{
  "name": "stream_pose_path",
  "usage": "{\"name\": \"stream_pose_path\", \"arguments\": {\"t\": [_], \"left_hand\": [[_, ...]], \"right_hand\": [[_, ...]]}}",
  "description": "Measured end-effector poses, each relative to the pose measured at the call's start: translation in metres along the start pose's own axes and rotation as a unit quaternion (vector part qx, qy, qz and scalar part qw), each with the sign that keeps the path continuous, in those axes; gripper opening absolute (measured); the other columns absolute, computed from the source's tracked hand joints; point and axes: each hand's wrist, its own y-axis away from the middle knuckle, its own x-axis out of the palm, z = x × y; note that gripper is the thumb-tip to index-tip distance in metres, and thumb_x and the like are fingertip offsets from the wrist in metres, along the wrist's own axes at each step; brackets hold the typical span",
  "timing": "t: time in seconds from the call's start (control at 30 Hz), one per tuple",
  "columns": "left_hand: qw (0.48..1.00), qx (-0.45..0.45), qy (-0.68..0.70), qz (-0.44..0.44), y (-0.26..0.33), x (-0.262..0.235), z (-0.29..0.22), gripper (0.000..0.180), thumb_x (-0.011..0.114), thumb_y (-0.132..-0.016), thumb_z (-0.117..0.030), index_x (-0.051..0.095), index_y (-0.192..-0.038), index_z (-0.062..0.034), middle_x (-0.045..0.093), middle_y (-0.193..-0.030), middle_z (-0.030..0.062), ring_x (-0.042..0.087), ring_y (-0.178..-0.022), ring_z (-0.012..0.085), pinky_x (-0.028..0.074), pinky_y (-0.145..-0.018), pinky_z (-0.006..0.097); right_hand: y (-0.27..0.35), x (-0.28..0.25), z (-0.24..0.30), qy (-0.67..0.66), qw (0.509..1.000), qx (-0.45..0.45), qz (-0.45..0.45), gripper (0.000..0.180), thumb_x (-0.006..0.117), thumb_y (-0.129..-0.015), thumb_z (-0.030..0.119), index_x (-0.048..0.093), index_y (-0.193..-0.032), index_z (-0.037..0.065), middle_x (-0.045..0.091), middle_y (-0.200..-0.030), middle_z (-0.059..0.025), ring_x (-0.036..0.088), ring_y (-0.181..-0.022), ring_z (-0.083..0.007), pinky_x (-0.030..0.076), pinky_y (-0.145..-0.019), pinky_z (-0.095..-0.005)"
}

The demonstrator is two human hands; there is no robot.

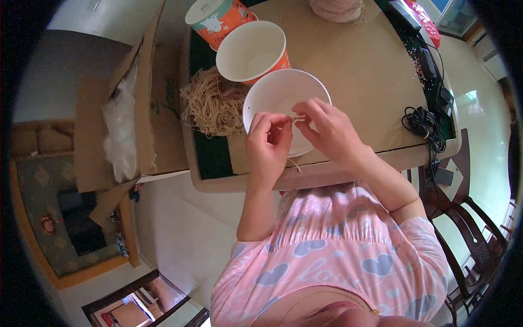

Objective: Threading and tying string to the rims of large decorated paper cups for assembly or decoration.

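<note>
Over a white paper bucket (294,82) at the table's near edge, my two hands meet fingertip to fingertip. My left hand (268,143) is closed in a pinch on a thin beige string (295,164), whose loose end hangs below it. Opposite it, my right hand (327,128) pinches a short bit of the same string between thumb and fingers. The bucket has a small hole in its left side. Left of it lies a tangled heap of beige string (212,103). Two more buckets, an open orange one (250,49) and a green-and-orange one (220,22), stand behind.
A spool of pinkish cord (336,8) stands at the table's far side. Black cables (424,124) and a red telephone (425,22) lie along the right edge. An open cardboard box (144,103) with clear plastic is at the left. A dark wooden chair (468,229) stands right.
</note>
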Motion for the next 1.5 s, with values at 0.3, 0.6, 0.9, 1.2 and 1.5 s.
{"name": "stream_pose_path", "arguments": {"t": [0.3, 0.6, 0.9, 1.2, 1.5], "left_hand": [[1.0, -0.002, -0.008, -0.024, 0.0, -0.003, 0.0, 0.008, 0.064, -0.083, 0.002, 0.062, -0.091, 0.0003, 0.054, -0.085, 0.004, 0.053, -0.066, 0.0092, 0.044, -0.059, 0.022], [1.0, -0.002, 0.006, -0.025, 0.0, -0.005, 0.003, 0.008, 0.063, -0.084, 0.003, 0.062, -0.091, -0.0002, 0.054, -0.086, 0.0032, 0.053, -0.067, 0.008, 0.044, -0.06, 0.021], [1.0, -0.004, 0.011, -0.01, 0.002, -0.007, 0.0, 0.008, 0.062, -0.084, 0.003, 0.061, -0.092, -0.0002, 0.054, -0.088, 0.0034, 0.055, -0.07, 0.008, 0.045, -0.062, 0.021], [0.998, -0.021, 0.051, -0.027, 0.003, -0.008, 0.011, 0.006, 0.06, -0.086, 0.002, 0.058, -0.091, -0.0005, 0.054, -0.089, 0.0032, 0.053, -0.069, 0.0077, 0.045, -0.061, 0.021], [0.998, -0.011, 0.043, -0.042, 0.001, -0.008, 0.015, 0.004, 0.06, -0.088, -0.001, 0.059, -0.092, -0.0009, 0.054, -0.088, 0.003, 0.052, -0.07, 0.0075, 0.044, -0.062, 0.021]], "right_hand": [[-0.002, 0.0, -0.002, -0.077, 0.997, 0.007, 0.024, 0.015, 0.065, -0.082, 0.003, 0.057, -0.094, 0.004, 0.059, -0.082, -0.0098, 0.06, -0.074, -0.027, 0.049, -0.063, -0.0351], [-0.003, 0.001, -0.003, -0.042, 0.998, -0.025, 0.037, 0.01, 0.067, -0.082, 0.008, 0.06, -0.089, 0.005, 0.057, -0.077, -0.0091, 0.058, -0.071, -0.0287, 0.047, -0.063, -0.0389], [-0.004, 0.001, 0.0, -0.011, 0.998, -0.023, 0.049, 0.008, 0.066, -0.084, 0.013, 0.063, -0.089, 0.007, 0.061, -0.073, -0.0091, 0.059, -0.068, -0.029, 0.047, -0.063, -0.0401], [-0.003, 0.003, 0.001, 0.002, 0.999, -0.013, 0.04, 0.008, 0.064, -0.085, 0.017, 0.061, -0.089, 0.011, 0.06, -0.068, -0.0081, 0.061, -0.068, -0.0275, 0.047, -0.063, -0.0394], [-0.002, 0.005, -0.002, -0.011, 0.999, -0.016, 0.035, 0.009, 0.065, -0.084, 0.017, 0.063, -0.09, 0.011, 0.061, -0.07, -0.0085, 0.061, -0.069, -0.0278, 0.047, -0.063, -0.0402]]}}
